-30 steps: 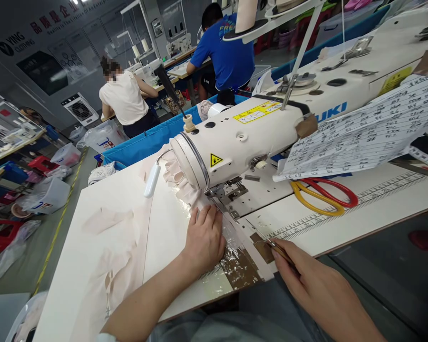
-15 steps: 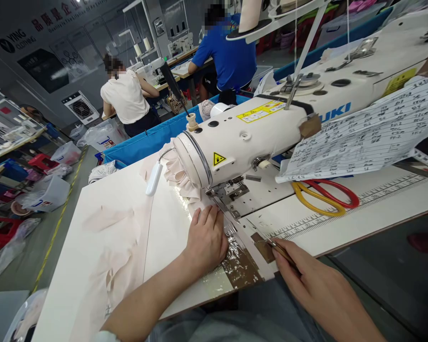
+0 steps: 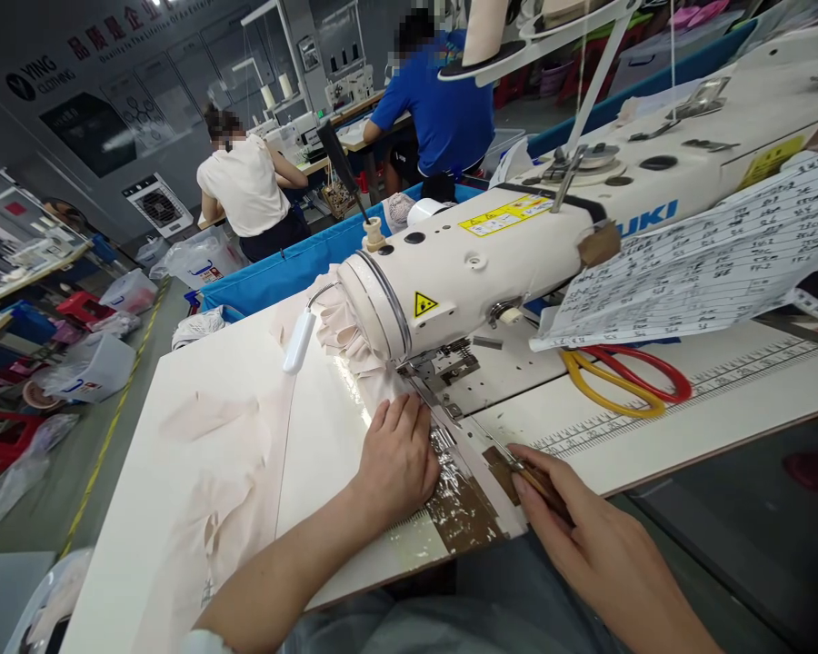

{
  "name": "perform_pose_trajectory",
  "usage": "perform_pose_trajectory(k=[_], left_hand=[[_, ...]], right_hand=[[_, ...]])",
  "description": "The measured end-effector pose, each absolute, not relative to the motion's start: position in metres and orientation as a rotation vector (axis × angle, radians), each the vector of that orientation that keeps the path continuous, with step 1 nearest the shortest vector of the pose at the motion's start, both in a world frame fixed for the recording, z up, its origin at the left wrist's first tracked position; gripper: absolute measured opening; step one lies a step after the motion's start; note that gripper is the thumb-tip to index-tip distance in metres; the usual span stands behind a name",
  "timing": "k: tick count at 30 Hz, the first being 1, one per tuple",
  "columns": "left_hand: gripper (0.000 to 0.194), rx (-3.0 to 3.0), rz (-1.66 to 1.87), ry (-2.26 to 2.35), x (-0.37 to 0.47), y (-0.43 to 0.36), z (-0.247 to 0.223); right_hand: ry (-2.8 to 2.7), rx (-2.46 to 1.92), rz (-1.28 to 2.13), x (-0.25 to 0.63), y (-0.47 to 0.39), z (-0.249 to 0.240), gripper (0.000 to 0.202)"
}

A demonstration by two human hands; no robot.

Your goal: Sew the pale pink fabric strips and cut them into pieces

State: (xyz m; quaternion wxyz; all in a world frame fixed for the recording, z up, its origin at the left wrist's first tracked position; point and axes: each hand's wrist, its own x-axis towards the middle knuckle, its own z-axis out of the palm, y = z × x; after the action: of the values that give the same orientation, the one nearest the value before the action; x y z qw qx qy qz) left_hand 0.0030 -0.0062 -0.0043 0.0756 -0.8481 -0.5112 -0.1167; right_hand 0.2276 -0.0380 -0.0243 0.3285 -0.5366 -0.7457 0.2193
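A: Where's the cloth (image 3: 344,331)?

B: Bunched on the table (image 3: 197,368) beside the sewing machine's (image 3: 450,272) left end, at eleven o'clock from the left hand (image 3: 399,454). That hand lies palm down, fingers together, tips at the cloth's near edge; it seems to press rather than pinch (the underside is hidden, so I can't be sure)

A: And the right hand (image 3: 579,522)?

B: Closed round the brown handle of a thin, pointed tool (image 3: 543,489), whose metal end aims towards ten o'clock. The scissors (image 3: 651,411) lie at one o'clock from that hand, apart from it

A: How would the cloth handle?

B: Light and limp, I'd say, judging by those loose folds, and likely to slide easily on so smooth a top. I'd hold it with flat fingertips near the edge, since a hard tug could skew the folds

A: And the tool?

B: Stiff and light, probably. The handle is the place to hold; the thin metal end looks fine enough to snag soft cloth
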Motion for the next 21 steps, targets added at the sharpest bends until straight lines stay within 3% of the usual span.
perform_pose_trajectory(k=[11, 21], left_hand=[[0.046, -2.516, -0.399, -1.569, -0.003, 0.006, -0.009], [0.039, -2.536, -0.517, -1.654, -0.007, 0.014, -0.005]], right_hand=[[-1.964, -1.228, 0.585, 0.193, -0.024, -0.015, 0.021], [-2.210, -0.927, -0.043, 0.164, -0.003, -0.017, 0.025]])
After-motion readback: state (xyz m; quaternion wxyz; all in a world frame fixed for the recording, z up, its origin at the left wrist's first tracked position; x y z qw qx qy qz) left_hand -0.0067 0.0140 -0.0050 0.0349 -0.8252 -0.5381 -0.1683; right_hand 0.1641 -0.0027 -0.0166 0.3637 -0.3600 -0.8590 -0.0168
